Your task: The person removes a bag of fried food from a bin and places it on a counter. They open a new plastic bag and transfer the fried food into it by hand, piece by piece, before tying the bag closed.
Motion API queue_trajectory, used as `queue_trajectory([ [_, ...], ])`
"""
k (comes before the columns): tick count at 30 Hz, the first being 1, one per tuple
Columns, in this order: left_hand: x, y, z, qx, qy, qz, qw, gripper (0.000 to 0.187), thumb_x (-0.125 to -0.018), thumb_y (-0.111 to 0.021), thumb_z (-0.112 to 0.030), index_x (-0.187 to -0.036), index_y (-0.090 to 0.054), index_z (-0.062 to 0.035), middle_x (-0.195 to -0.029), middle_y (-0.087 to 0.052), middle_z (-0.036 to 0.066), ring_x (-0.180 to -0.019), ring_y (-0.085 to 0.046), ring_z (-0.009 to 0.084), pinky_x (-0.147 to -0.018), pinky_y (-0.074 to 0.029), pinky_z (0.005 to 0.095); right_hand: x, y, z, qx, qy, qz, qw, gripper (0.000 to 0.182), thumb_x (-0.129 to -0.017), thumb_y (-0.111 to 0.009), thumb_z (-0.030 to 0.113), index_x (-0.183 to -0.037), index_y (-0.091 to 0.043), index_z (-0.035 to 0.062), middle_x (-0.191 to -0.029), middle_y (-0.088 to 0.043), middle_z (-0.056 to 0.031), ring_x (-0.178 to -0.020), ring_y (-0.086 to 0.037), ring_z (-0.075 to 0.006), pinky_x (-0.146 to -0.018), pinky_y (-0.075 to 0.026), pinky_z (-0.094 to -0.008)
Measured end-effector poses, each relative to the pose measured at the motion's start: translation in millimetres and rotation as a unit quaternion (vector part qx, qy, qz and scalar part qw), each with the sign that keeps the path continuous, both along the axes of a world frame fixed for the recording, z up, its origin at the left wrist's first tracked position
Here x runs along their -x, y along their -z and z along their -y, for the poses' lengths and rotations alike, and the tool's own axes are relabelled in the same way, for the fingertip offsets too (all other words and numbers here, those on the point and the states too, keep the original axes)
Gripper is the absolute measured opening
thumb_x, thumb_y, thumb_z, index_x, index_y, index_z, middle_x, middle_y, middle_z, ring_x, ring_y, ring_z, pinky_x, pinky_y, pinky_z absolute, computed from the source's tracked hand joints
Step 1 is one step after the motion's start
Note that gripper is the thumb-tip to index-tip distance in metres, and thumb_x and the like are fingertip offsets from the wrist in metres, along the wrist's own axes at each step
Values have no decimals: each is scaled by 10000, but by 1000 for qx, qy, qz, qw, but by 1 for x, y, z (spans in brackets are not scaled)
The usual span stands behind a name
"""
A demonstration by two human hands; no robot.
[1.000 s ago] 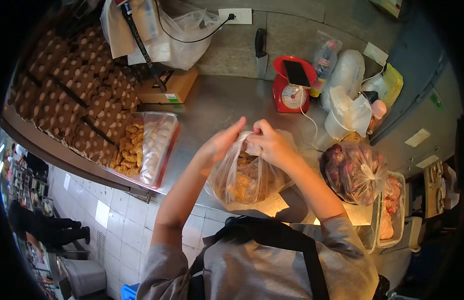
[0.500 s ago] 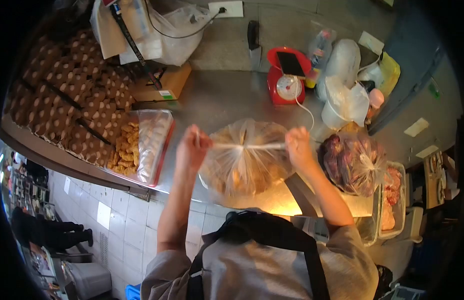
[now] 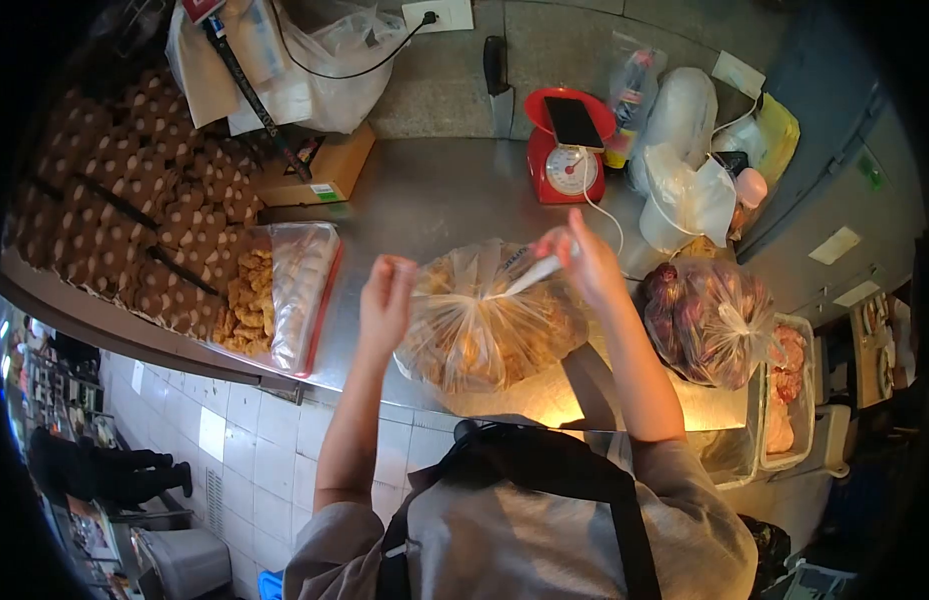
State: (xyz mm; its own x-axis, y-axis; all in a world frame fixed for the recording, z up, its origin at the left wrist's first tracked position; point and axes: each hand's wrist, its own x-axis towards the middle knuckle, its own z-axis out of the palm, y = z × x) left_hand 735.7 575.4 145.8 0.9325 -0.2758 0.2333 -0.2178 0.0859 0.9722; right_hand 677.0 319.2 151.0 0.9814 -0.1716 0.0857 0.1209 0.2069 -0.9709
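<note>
A clear plastic bag (image 3: pixel 490 345), filled with golden-brown pieces, sits on the steel counter, its neck gathered into a knot on top. My right hand (image 3: pixel 592 268) pinches one twisted end of this bag and draws it up to the right. Left of the knot, my left hand (image 3: pixel 387 300) is raised with its fingers pressed together; whether bag film is between them I cannot make out. A second tied bag (image 3: pixel 710 320), with dark reddish-purple contents, stands to the right of my right forearm.
On the left are a tray of fried pieces (image 3: pixel 247 305) and stacked egg trays (image 3: pixel 125 210). Behind stand a red scale (image 3: pixel 568 175) with a phone (image 3: pixel 573 122), a white bucket (image 3: pixel 675 220) and a knife (image 3: pixel 498 85). A tub of raw meat (image 3: pixel 785 390) is right.
Both hands were stretching the bag's two ends level apart. Now my right hand has risen with its end slanting upward, and the left end no longer runs taut to my left hand.
</note>
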Motion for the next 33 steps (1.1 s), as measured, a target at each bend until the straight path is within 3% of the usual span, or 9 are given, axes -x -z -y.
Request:
queue_trajectory([
  [3, 18, -29, 25, -205, -53, 209, 955, 234, -793, -616, -224, -911, -501, -57, -495, -372, 2, -442, -373, 72, -416, -324, 246, -24, -24, -13, -103, -289, -79, 948, 675, -819, -224, 651, -766, -512, 43, -542, -395, -12, -532, -427, -116, -544, -344, -221],
  [6, 13, -39, 35, -230, -38, 225, 946, 327, -719, -692, -211, -982, -549, -80, -459, -387, 5, -409, -383, 66, -393, -328, 253, -36, -42, -42, 136, -261, -110, 950, 772, -795, -171, 685, -1050, -493, 31, -618, -452, -5, -565, -369, -66, -550, -341, -200],
  [9, 8, -36, 35, -292, -44, 309, 904, 252, -727, -682, -187, -935, -587, -81, -461, -415, 5, -416, -389, 59, -403, -329, 233, -32, -50, -59, 179, -250, -35, 951, 757, -804, -193, 670, -1147, -431, 38, -663, -450, 9, -608, -394, -71, -569, -361, -214],
  [13, 1, -20, 33, -165, -36, 265, 949, 107, -767, -642, -95, -858, -599, -60, -507, -418, -62, -452, -316, 15, -410, -254, 186, -20, -10, -52, -13, -231, -23, 973, 579, -865, -309, 546, -1069, -489, 35, -694, -472, 21, -664, -428, -55, -584, -380, -223],
  [15, -2, -19, 30, -137, -54, 255, 956, 96, -780, -626, -85, -866, -590, -61, -511, -414, -67, -449, -302, 16, -407, -246, 186, -9, 19, -41, 248, -218, 22, 944, 404, -895, -395, 391, -995, -552, 32, -767, -543, -15, -721, -506, -96, -613, -408, -245],
  [20, 11, -23, 28, -32, -107, 107, 988, 184, -771, -648, -135, -844, -496, -61, -492, -391, -64, -442, -284, 6, -399, -229, 183, -6, 27, -64, 208, -46, -93, 973, 253, -874, -441, 249, -891, -579, 37, -764, -562, -102, -668, -554, -174, -618, -424, -297],
  [23, 14, -57, 50, -4, -20, 56, 998, 218, -790, -631, -177, -837, -463, -46, -507, -408, -60, -447, -302, 15, -404, -247, 194, 1, 30, -75, 392, 0, 128, 911, 225, -852, -469, 195, -874, -530, -20, -815, -547, -171, -726, -530, -353, -669, -421, -368],
  [27, -11, -67, 107, -170, 70, 151, 971, 282, -815, -592, -270, -917, -449, -50, -540, -394, -63, -494, -348, 51, -443, -295, 205, -1, 29, -66, 409, -70, 135, 900, 227, -840, -458, 204, -805, -531, -7, -848, -530, -206, -805, -539, -336, -691, -413, -394],
  [33, -1, -70, 88, -162, 217, 57, 961, 525, -802, -593, -319, -1181, -370, -31, -855, -547, 79, -757, -515, 126, -621, -420, 265, -5, 34, -67, 370, -45, 24, 928, 293, -855, -457, 253, -809, -551, -21, -825, -558, -212, -779, -540, -345, -699, -412, -393],
])
